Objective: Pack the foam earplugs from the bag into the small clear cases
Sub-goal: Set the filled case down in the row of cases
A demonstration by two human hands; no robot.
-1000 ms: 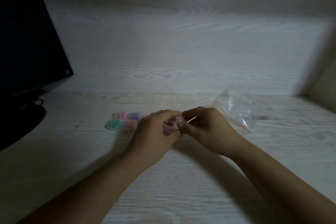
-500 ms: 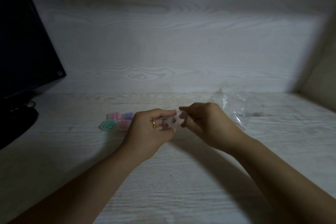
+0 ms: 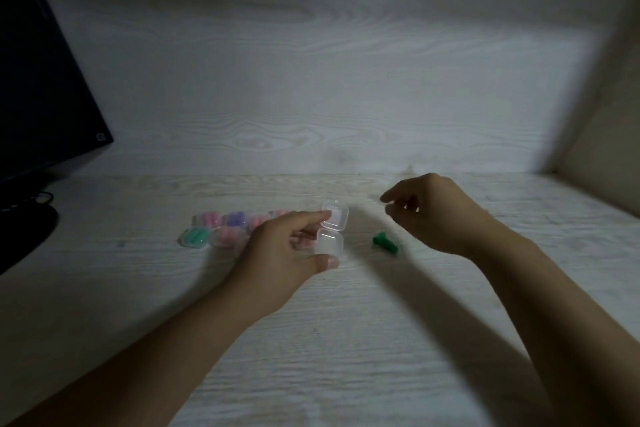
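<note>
My left hand (image 3: 280, 253) holds a small clear case (image 3: 331, 234) between thumb and forefinger just above the table. Its hinged lid is swung open and both halves look empty. A green foam earplug (image 3: 383, 242) lies on the table just right of the case. My right hand (image 3: 436, 215) hovers beyond the earplug with loosely curled fingers, forefinger and thumb slightly apart, and nothing visible in them. The bag is not visible.
Several closed cases (image 3: 221, 227) with pink, purple and green earplugs sit in two rows left of my left hand. A dark monitor (image 3: 38, 80) and its base (image 3: 24, 236) stand at the far left. A wood-grain wall (image 3: 311, 80) backs the white table (image 3: 346, 340).
The case now stands open in my left hand alone. My right hand has let go of it and moved right and away. A green earplug now lies on the table.
</note>
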